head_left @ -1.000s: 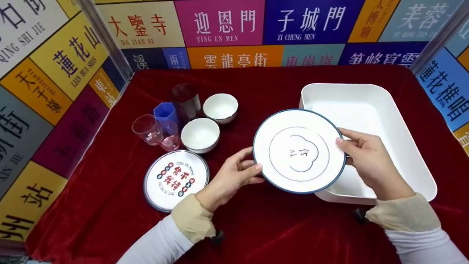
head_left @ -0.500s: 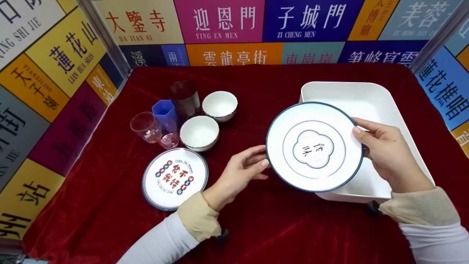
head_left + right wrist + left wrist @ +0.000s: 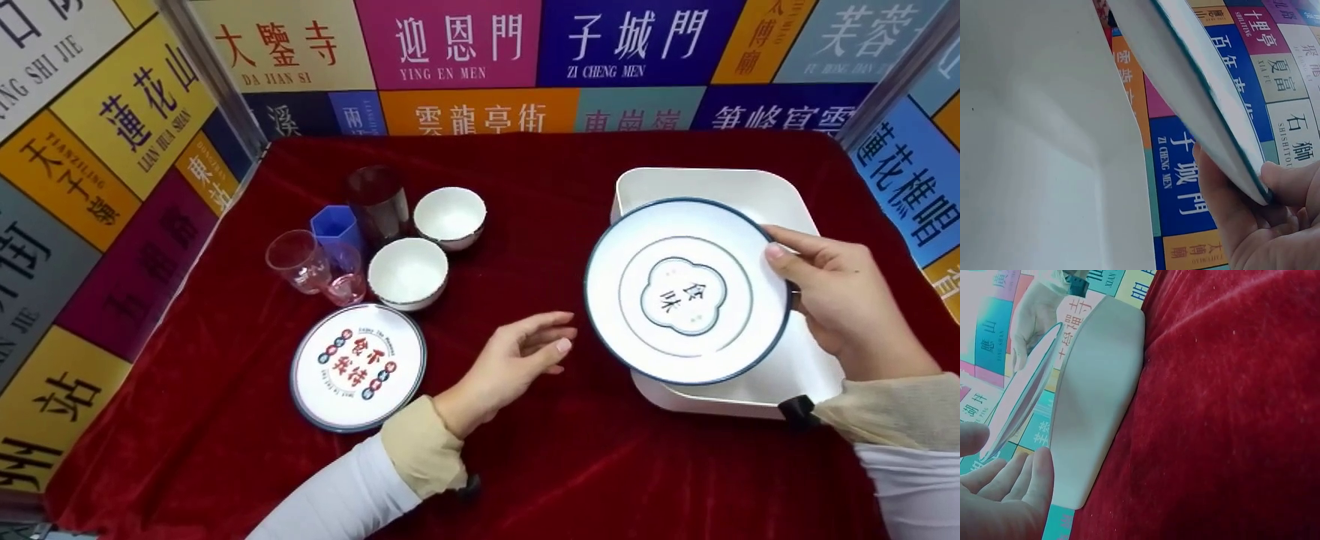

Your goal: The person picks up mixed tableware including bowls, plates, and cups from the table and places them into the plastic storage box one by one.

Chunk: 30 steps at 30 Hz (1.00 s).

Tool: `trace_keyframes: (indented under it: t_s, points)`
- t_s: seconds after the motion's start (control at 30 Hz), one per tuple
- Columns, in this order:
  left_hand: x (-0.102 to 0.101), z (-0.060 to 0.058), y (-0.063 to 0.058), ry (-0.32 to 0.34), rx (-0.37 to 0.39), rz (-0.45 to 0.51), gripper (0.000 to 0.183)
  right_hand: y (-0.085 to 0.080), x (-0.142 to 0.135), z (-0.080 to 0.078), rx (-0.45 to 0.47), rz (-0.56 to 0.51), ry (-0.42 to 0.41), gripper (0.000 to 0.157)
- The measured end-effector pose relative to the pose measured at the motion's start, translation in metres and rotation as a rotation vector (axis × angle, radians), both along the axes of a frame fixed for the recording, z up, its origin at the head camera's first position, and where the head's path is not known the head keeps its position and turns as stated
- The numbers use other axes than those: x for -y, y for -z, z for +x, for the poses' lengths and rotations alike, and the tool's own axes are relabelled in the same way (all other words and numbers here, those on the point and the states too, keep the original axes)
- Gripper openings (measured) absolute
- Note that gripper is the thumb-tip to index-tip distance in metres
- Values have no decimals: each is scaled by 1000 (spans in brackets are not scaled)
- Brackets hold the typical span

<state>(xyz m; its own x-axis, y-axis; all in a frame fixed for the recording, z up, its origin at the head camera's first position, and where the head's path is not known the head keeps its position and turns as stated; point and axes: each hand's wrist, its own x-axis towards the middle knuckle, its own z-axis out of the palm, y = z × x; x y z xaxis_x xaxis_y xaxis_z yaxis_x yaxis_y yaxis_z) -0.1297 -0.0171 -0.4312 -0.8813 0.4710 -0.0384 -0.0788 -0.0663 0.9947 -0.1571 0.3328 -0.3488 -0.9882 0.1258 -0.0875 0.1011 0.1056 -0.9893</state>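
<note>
A round white plate [image 3: 686,292] with a dark blue rim and a flower-shaped outline around printed characters is held above the white rectangular bin [image 3: 667,397]. My right hand [image 3: 855,300] pinches its right edge, thumb on top and fingers beneath; the right wrist view shows the plate [image 3: 1207,95] edge-on beside the bin wall [image 3: 1123,169]. Left of the plate, my left hand [image 3: 517,364] is apart from it, fingers relaxed and holding nothing. In the left wrist view the plate [image 3: 1027,382] hangs tilted beyond the left hand [image 3: 1010,495].
On the red cloth at left lie a plate with red lettering [image 3: 358,367], two white bowls [image 3: 409,274], a dark cup [image 3: 379,206], a blue hexagonal cup [image 3: 337,229], a clear cup [image 3: 298,261] and a small pink glass [image 3: 346,287]. Sign-covered panels [image 3: 457,45] stand behind.
The plate has moved right, over the bin, in my right hand. My left hand has let go of the plate's left edge and now stands apart from it.
</note>
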Motion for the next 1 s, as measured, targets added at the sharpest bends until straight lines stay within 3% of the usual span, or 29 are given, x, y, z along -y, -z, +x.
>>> trace_keyframes:
  t_s: [0.1, 0.17, 0.37, 0.43, 0.63, 0.77, 0.9, 1.0]
  points:
    - [-6, 2, 1, 29, -27, -24, 41, -4, -8, -2, 9, 52, 31, 57]
    - [-9, 3, 1, 52, -84, -70, 41, -7, -14, -3, 21, 80, 49, 57]
    - [-14, 7, 3, 113, -303, -259, 40, -7, -24, -5, 25, 39, 59, 54]
    - [-17, 8, 3, 130, -377, -316, 39, -7, -25, -7, 56, 90, 62, 57]
    - [-29, 13, 3, 174, -722, -480, 38, -7, -29, -11, 157, 200, 58, 61]
    - [-38, 18, 4, 195, -909, -565, 40, -5, -35, -13, 167, 230, 64, 60]
    - [-44, 23, 5, 205, -1033, -659, 42, -3, -41, -14, 159, 284, 63, 58]
    - [-47, 25, 5, 226, -1074, -713, 44, 0, -46, -14, 165, 325, 49, 59]
